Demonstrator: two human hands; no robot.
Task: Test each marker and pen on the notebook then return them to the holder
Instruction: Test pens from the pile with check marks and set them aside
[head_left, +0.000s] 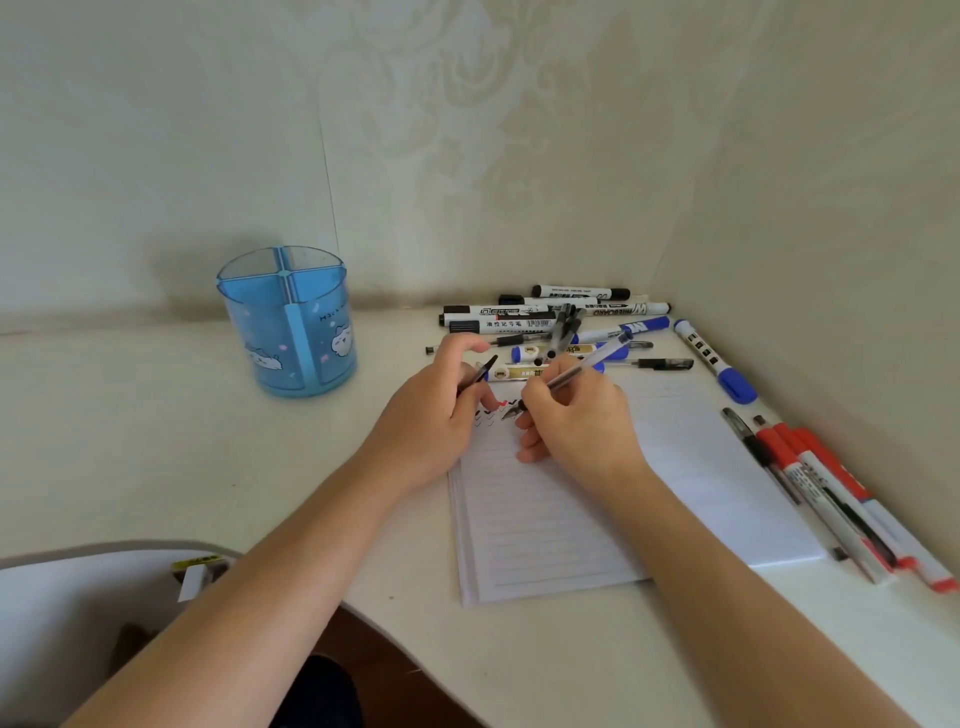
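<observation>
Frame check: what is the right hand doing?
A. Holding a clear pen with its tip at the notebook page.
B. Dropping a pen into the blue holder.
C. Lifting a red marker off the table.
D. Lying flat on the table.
A: the right hand grips the clear pen, tip down by the marks at the top of the notebook.
</observation>
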